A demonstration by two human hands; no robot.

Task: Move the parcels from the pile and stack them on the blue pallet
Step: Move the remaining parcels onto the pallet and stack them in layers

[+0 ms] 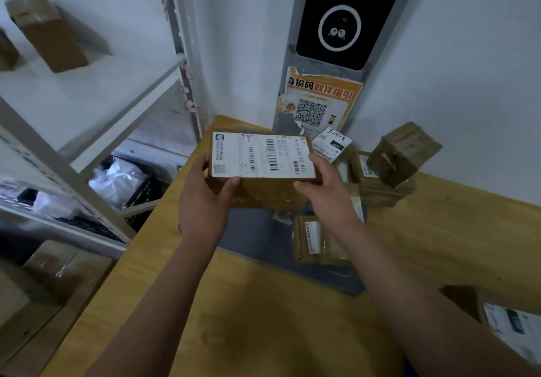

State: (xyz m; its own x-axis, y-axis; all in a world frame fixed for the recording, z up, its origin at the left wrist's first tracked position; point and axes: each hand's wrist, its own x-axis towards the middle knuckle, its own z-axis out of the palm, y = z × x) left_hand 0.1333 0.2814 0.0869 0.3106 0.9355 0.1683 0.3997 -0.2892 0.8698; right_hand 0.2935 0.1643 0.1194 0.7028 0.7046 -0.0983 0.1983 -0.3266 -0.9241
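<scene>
While both hands grip it, the parcel [263, 154] hangs level above the far part of the bench [263, 332], its white label facing up. The left hand [205, 198] wraps the left end, thumb pressed on the near top edge; the right hand [325, 189] clasps the right end the same way.

Under the parcel lies a flat grey-blue platform [257, 239] on the bench top. Its left part is bare, and a small flat parcel [319, 240] rests on its right part, below the right wrist. Just beyond the right hand, a small white box [330, 143] leans against a pile of brown parcels [386, 168] crowded into the bench's far right corner by the wall; the top one sits tilted. Bare wood runs from the platform's near edge toward the person. Another labelled parcel [509, 327] shows at the right border, below the bench edge.

The left bench edge runs close beside a white shelf rack [96, 92]. On a lower shelf there, a black crate [146, 189] holds white plastic bags [117, 180]. A brown box [48, 32] stands tilted on the upper shelf. Behind the held parcel rises a grey post [285, 107] with an orange poster [319, 104].
</scene>
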